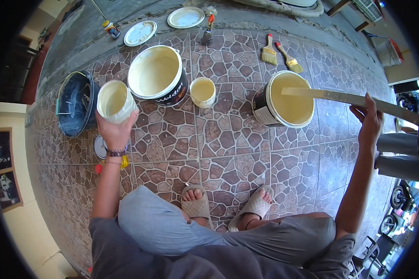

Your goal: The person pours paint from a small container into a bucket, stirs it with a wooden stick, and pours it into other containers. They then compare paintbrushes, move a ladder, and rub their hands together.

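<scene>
My left hand (117,128) is wrapped around a plastic cup (113,100) coated inside with cream paint, held up left of a large paint bucket (156,72). On the right, my right hand (369,118) grips a long flat wooden stick (340,96). The stick's far end reaches over the opening of a second paint bucket (284,99), which holds cream-yellow paint. Between the two buckets, closer to the large one, stands a small tub (203,92) of the same pale paint.
A dark basin (74,104) sits at the far left. Two paintbrushes (268,52) lie behind the right bucket. Paint-smeared lids (186,17), an orange-handled brush (208,32) and a yellow-capped bottle (111,29) are at the back. My sandalled feet (196,202) rest on the tiled floor.
</scene>
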### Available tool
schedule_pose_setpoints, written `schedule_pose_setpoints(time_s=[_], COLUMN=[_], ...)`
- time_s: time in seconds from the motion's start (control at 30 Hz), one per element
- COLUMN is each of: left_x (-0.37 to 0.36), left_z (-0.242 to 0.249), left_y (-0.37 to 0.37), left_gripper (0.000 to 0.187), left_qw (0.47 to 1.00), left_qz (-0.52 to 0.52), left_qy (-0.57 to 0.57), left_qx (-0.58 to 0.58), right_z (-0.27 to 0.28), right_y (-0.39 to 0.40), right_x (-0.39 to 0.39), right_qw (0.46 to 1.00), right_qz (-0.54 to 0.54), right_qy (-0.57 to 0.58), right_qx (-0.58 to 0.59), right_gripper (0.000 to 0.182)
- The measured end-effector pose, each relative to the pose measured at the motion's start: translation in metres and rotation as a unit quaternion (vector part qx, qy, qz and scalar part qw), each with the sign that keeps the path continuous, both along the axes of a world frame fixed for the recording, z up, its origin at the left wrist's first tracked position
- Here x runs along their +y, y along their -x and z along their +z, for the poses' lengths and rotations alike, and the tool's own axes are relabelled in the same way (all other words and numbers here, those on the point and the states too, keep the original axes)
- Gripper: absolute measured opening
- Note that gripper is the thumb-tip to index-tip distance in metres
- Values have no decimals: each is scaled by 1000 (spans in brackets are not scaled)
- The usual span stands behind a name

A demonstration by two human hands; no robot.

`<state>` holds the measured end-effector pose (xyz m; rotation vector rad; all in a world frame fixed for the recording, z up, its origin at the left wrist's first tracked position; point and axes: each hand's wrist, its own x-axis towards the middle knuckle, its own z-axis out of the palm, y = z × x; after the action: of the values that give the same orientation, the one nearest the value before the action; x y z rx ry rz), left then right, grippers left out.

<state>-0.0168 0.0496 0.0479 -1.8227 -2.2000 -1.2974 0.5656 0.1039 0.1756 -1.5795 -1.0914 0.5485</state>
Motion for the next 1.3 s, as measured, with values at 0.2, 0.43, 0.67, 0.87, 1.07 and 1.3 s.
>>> schedule_pose_setpoints(time_s=[0.2, 0.43, 0.67, 0.87, 1.07, 1.3], left_x=[-41, -47, -46, -40, -39, -49], left_z=[-42, -65, -68, -82, -85, -87], left_y=[-30, -58, -66, -67, -68, -64], left_gripper=[75, 79, 84, 80, 89, 92], left_qw=[984, 968, 962, 964, 955, 953], left_qz=[-127, -190, -230, -255, -287, -273], left_qy=[52, 107, 107, 63, 75, 108], left_qx=[-114, -126, -103, -43, -9, -67], right_z=[-13, -13, -44, -33, -7, 45], right_y=[-43, -54, -100, -111, -101, -92], right_x=[-17, -35, -52, -56, -55, -24], right_qw=[985, 980, 955, 961, 977, 976], right_qz=[-68, -85, -145, -119, -123, -8], right_qy=[30, 25, 7, 3, 9, -39], right_qx=[158, 178, 257, 248, 176, 212], right_gripper=[43, 35, 29, 27, 31, 31])
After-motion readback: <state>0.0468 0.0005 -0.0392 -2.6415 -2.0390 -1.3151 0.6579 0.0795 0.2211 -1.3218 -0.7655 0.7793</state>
